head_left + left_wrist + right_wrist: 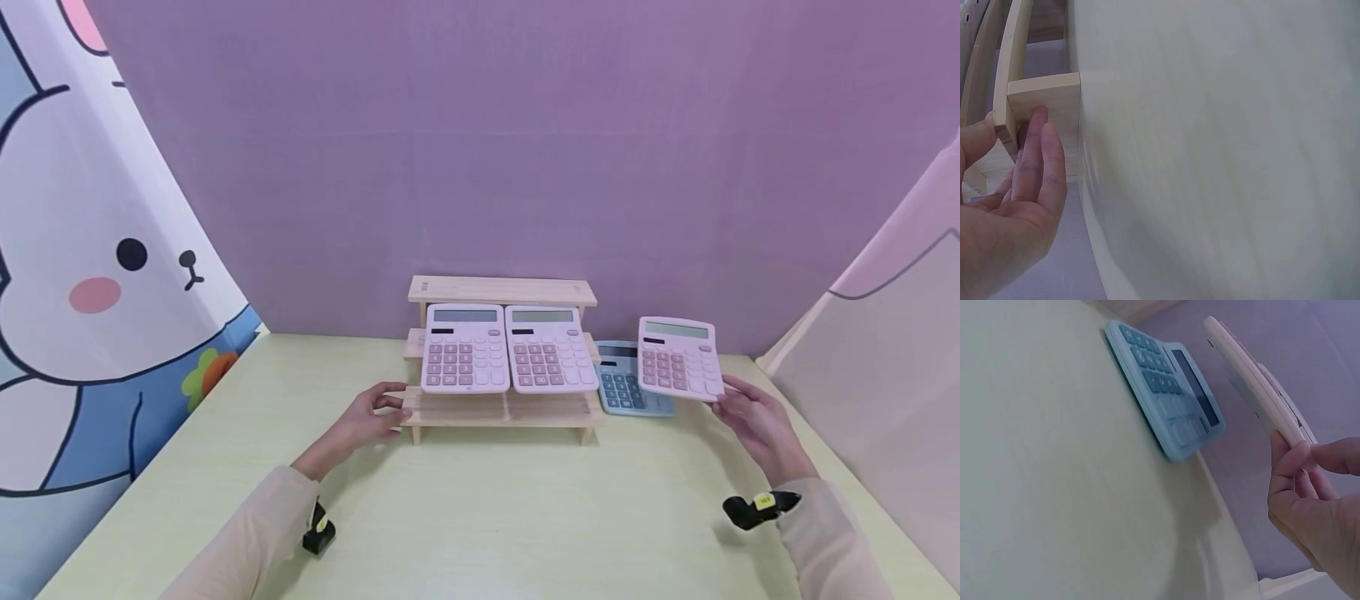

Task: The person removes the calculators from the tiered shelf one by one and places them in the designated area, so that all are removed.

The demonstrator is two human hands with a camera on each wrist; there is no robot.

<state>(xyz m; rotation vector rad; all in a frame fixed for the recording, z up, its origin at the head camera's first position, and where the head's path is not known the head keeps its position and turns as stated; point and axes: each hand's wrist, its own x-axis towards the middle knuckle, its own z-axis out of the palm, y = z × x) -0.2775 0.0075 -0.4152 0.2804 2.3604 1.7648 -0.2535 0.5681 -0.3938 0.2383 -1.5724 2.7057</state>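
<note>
Held a pink calculator (678, 360) by its lower right corner in the right hand (763, 427), with a narrow grip of thumb against fingers. Had it raised above the bench (510, 517), tilted, and partly in front of a blue calculator (621, 387) in the head view. Saw the blue calculator lying face up on the bench, just beside the right end of a wooden stand (502, 290). Pinched the left end of that stand's lowest board in the left hand (366, 418), with the grip narrow too: thumb against the edge, fingers beneath. Found a second pink calculator (465, 350) and a third pink calculator (552, 350) propped side by side on the stand, displays uppermost. Noted a purple backdrop (480, 158) behind.
</note>
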